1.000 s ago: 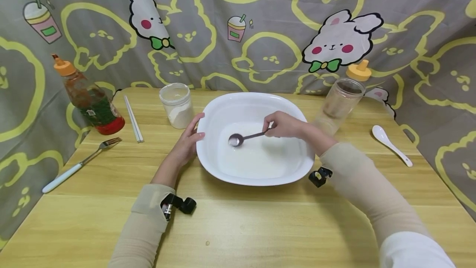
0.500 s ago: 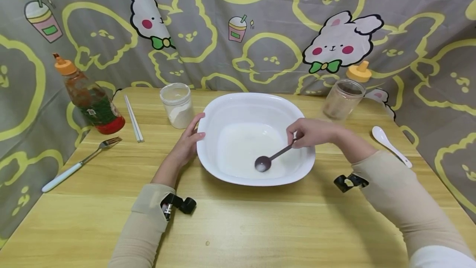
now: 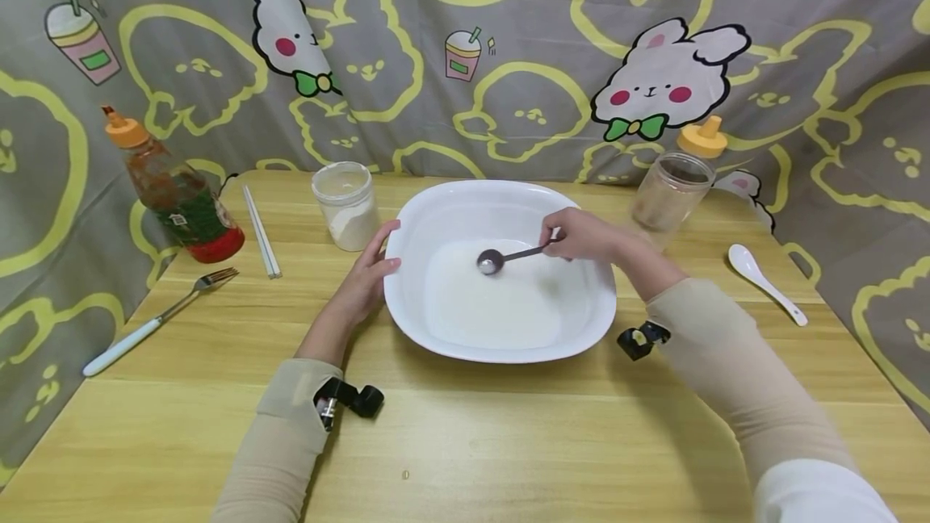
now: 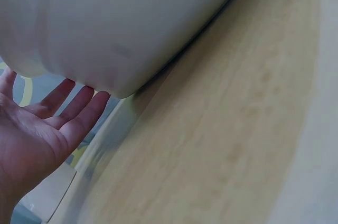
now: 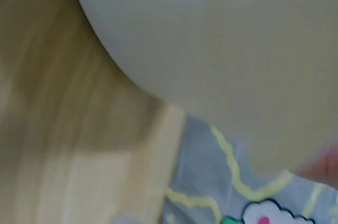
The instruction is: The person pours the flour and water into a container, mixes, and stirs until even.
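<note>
A large white bowl (image 3: 436,208) with white liquid in it stands mid-table. My right hand (image 3: 577,235) pinches the handle of a dark metal spoon (image 3: 501,258); the spoon's round end sits in the liquid near the bowl's middle. My left hand (image 3: 366,273) rests flat against the bowl's left wall with straight fingers. In the left wrist view the fingers (image 4: 79,113) lie along the bowl's white underside (image 4: 121,28). The right wrist view is blurred and shows only the bowl's outer wall (image 5: 222,49) above the table.
A jar of white powder (image 3: 345,206) stands left of the bowl, with white chopsticks (image 3: 260,231), a fork (image 3: 156,320) and a sauce bottle (image 3: 174,192) further left. An open jar (image 3: 668,194) and a white ceramic spoon (image 3: 766,283) lie to the right. Patterned cloth hangs behind.
The right hand swept the spoon from the bowl's left middle to its front right, then back up toward the centre. The left hand stayed against the bowl.
</note>
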`<state>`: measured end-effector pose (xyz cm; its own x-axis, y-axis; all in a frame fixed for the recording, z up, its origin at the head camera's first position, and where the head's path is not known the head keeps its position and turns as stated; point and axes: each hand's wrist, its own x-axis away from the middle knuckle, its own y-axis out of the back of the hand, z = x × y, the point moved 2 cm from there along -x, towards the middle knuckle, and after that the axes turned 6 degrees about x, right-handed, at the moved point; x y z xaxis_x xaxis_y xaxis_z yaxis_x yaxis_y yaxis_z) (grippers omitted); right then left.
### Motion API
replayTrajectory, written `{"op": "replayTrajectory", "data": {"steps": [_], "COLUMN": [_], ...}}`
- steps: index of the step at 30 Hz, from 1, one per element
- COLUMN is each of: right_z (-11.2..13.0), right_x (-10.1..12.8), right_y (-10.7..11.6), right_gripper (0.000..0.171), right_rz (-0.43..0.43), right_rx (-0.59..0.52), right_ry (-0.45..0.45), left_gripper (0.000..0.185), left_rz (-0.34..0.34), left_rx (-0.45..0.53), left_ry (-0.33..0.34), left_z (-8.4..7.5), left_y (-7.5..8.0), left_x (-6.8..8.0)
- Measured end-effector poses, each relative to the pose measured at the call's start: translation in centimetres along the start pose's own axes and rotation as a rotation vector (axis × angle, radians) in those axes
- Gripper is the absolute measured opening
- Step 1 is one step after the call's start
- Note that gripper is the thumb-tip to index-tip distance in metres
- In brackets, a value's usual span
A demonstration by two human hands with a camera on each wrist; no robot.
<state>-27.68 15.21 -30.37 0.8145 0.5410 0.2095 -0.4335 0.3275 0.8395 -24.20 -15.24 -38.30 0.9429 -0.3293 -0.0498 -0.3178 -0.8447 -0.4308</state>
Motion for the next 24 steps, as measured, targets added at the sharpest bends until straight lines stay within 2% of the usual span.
{"op": "replayTrajectory", "data": {"steps": [3, 7, 12, 15, 19, 24], "right_z": [0.8, 1.8, 2.2, 2.1, 1.2, 0.1], "right_x": [-0.8, -0.7, 1.0, 2.2, 3.7, 4.6], "right_y": [-1.4, -2.8, -2.8, -1.9, -0.2, 2.0], "right_gripper": [0.006, 0.008, 0.004, 0.005, 0.010, 0.015], "right_rz": [0.040, 0.139, 0.260, 0.291, 0.275, 0.150], "right_rx": [-0.096, -0.180, -0.139, -0.085, 0.015, 0.151], "right_ry": [0.060, 0.113, 0.152, 0.163, 0.131, 0.071], "left_gripper": [0.057, 0.058, 0.057, 0.057, 0.057, 0.057], "left_rz": [-0.002, -0.003, -0.002, -0.006, 0.000, 0.017], "left_rx": [0.001, -0.004, -0.006, -0.001, 0.010, 0.021], "left_ry": [-0.003, -0.006, -0.006, -0.007, -0.011, -0.011], "left_z": [0.1, 0.1, 0.1, 0.1, 0.1, 0.2], "left_y": [0.0, 0.1, 0.1, 0.1, 0.2, 0.2], "left_x": [0.0, 0.0, 0.0, 0.0, 0.0, -0.1]}}
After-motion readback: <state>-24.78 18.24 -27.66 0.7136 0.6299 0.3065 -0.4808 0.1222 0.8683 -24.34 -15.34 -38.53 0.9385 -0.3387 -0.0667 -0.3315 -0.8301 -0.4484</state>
